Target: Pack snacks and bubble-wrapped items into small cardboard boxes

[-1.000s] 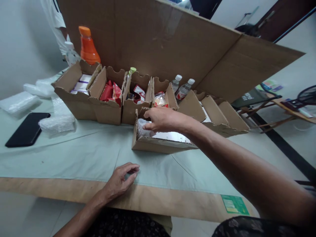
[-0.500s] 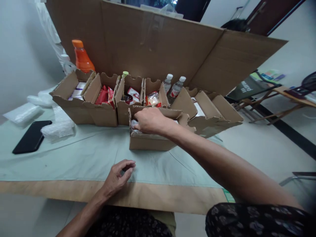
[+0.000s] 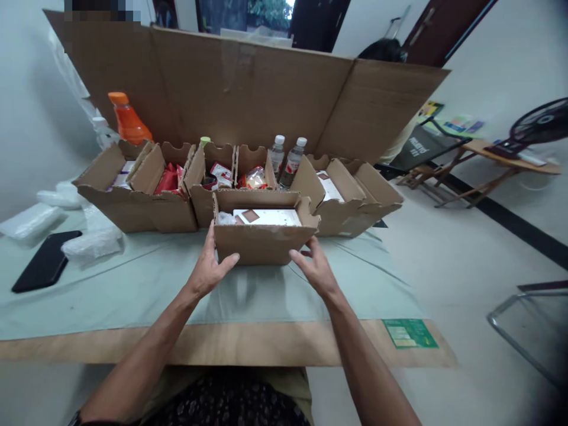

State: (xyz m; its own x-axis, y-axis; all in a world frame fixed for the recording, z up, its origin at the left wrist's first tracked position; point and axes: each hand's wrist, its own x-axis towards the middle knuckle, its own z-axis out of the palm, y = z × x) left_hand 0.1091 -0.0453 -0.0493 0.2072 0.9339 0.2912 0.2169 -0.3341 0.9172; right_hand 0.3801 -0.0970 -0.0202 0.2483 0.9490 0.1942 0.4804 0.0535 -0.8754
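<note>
In front of me is a small open cardboard box (image 3: 257, 244), its long side facing me. Inside it lie a white carton (image 3: 277, 217) with a brown square mark and a crumpled piece of clear plastic (image 3: 225, 219). My left hand (image 3: 209, 267) grips the box's left end, thumb against the lower front and fingers round the side. At the lower right corner, my right hand (image 3: 318, 267) holds the other end, its fingers partly hidden behind the cardboard. Whether the box's bottom is fully on the cloth, I cannot tell.
Behind stands a row of cardboard bins (image 3: 142, 212) holding packets and cartons. Two clear bottles (image 3: 290, 165) and an orange bottle (image 3: 131, 121) rise before a tall cardboard panel (image 3: 266, 89). A black phone (image 3: 47, 260) and bubble wrap (image 3: 92, 245) lie left on the green cloth (image 3: 146, 290).
My right hand has come out of the box and moved to its right end. My left hand has risen from the table's front to the box's left end. The view has shifted.
</note>
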